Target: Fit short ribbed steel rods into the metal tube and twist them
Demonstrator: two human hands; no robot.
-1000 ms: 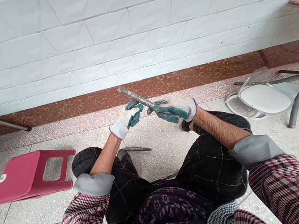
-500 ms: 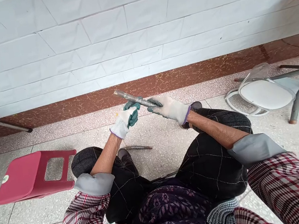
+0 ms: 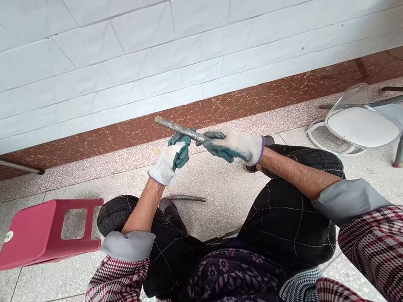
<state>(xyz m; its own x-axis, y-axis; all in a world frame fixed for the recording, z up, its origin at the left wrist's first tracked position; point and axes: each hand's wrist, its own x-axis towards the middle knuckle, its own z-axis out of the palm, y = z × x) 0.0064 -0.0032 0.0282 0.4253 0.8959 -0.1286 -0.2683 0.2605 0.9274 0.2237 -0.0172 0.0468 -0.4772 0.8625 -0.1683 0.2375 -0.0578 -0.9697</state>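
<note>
Single head-worn camera looked forward and steeply down from above the wearer's torso [image 3: 235, 272] at 6 o'clock, toward the tiled wall [image 3: 200, 15] at 12. Left grip [image 3: 172, 156] and right grip [image 3: 231, 144] sat fairly near, around dial centre.

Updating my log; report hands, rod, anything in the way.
Right hand gripping wire-wrapped rod by one end. Left hand at its middle, grip unclear. Second rod on floor. Nothing visibly blocking hands.

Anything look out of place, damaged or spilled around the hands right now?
Possibly one thing: a short rod lies loose on the floor beside the left shoe, which seems an awkward spot, close underfoot. The other rod, held in the right hand, shows no clear damage. No spill is visible.
</note>
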